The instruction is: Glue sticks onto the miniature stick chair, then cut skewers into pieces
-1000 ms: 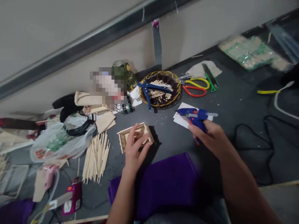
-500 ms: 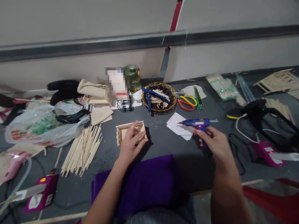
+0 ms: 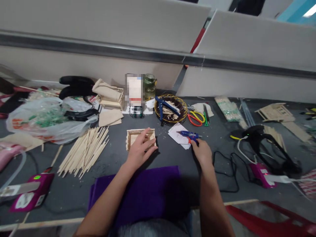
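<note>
My left hand [image 3: 140,151] rests on a small box built of wooden sticks [image 3: 139,138], fingers curled over its near edge and top. My right hand [image 3: 202,152] is wrapped around the handle of a blue hot glue gun [image 3: 189,135], whose nozzle points left over a white paper sheet [image 3: 178,135]. Both sit on a dark grey table [image 3: 172,154]. A purple cloth [image 3: 148,191] lies over my lap at the near edge.
A pile of long wooden sticks [image 3: 85,151] lies left of the box. Behind are a wire basket with stick pieces and blue cutters [image 3: 170,109], scissors [image 3: 197,117], plastic bags [image 3: 46,121], and black cables with a magenta device [image 3: 260,169] on the right.
The view has tilted up and pulled back. My right hand has lowered the glue gun toward the paper. My left hand stays on the stick box.
</note>
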`<state>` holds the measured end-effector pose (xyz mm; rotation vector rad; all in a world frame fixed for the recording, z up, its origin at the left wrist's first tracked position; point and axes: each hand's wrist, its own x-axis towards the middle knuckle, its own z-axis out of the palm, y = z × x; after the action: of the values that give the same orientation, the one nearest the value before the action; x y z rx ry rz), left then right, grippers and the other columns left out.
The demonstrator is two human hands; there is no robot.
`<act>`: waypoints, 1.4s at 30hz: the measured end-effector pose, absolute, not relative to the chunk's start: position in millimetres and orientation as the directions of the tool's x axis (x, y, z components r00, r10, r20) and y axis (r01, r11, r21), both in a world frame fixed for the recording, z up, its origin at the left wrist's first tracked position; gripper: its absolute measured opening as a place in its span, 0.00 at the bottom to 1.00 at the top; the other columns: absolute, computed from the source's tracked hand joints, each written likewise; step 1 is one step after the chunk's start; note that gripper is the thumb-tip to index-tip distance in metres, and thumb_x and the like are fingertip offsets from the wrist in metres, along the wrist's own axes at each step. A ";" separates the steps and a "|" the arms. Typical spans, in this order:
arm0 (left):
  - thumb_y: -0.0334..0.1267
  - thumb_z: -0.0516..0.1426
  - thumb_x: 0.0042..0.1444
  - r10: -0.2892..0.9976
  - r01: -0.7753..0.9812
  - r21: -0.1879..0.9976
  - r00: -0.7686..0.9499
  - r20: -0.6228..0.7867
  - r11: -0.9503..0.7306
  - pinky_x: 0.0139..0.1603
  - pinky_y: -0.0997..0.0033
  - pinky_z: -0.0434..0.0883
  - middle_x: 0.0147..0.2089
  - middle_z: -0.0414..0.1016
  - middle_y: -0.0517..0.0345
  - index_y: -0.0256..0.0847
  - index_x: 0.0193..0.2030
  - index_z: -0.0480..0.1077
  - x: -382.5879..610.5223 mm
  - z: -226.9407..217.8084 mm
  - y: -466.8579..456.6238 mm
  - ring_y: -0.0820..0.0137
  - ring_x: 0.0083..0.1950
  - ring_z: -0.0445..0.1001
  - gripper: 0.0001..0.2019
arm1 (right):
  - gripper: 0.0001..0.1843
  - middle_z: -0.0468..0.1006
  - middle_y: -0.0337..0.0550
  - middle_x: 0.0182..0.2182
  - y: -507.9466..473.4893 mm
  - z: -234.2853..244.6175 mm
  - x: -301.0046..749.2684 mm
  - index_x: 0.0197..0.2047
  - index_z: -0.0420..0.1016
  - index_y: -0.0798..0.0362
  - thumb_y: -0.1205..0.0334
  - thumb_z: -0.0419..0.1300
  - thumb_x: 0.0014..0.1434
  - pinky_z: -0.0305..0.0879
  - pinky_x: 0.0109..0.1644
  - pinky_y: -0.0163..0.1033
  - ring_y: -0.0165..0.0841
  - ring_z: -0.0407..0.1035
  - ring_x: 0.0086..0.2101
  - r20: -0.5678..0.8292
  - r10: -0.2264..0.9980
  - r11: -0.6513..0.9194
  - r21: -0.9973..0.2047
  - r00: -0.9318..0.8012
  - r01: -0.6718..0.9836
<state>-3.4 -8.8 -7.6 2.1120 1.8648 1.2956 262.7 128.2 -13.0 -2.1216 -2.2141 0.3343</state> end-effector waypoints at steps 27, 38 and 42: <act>0.42 0.58 0.60 0.852 0.789 0.568 -0.114 0.511 -0.235 0.54 0.58 0.73 0.65 0.63 0.40 0.41 0.46 0.73 0.6 -7.9 -16.0 0.61 0.54 0.73 0.11 | 0.08 0.75 0.45 0.37 95.6 84.6 128.5 0.33 0.66 0.50 0.55 0.57 0.57 0.69 0.38 0.39 0.36 0.73 0.37 0.448 0.893 0.420 -0.859 0.034 0.294; 0.43 0.57 0.60 0.849 0.793 0.563 -0.115 0.516 -0.235 0.54 0.58 0.73 0.65 0.62 0.38 0.40 0.47 0.73 1.0 -7.0 -17.0 0.61 0.55 0.73 0.12 | 0.17 0.74 0.40 0.23 102.6 74.0 136.6 0.37 0.75 0.54 0.48 0.57 0.59 0.60 0.24 0.35 0.29 0.62 0.20 0.226 0.963 0.269 -0.855 -0.150 0.442; 0.42 0.56 0.60 0.850 0.795 0.559 -0.109 0.515 -0.237 0.53 0.58 0.73 0.65 0.62 0.38 0.39 0.47 0.73 0.7 -5.8 -16.8 0.61 0.53 0.73 0.12 | 0.12 0.78 0.44 0.32 110.4 66.6 137.5 0.37 0.76 0.53 0.54 0.58 0.56 0.66 0.38 0.38 0.35 0.71 0.32 0.194 0.917 0.353 -0.799 -0.347 0.486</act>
<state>0.7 -16.8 -5.8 2.0512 1.8983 1.2832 137.5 110.4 66.6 -1.2182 -1.9694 0.8524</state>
